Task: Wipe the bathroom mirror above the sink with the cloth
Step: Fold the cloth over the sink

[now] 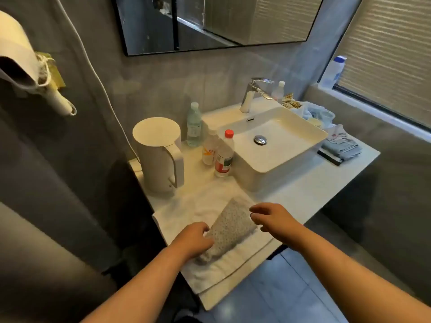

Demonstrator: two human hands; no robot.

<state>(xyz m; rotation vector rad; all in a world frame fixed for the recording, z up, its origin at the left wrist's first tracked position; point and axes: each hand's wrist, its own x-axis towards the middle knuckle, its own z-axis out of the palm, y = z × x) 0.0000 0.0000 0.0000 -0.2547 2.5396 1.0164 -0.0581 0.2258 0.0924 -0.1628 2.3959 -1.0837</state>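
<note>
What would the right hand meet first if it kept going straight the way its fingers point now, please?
Probably the speckled grey cloth. The right hand hovers open with its fingers aimed left and slightly down at the cloth's right edge on the white towel. Depth is hard to judge.

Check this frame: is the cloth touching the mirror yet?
No: the speckled grey cloth lies on the white towel on the counter, under the left hand, far below the mirror.

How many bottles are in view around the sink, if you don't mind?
5: a clear bottle, a white bottle and a red-capped bottle left of the sink; a small bottle behind the tap; a blue-capped bottle on the sill.
</note>
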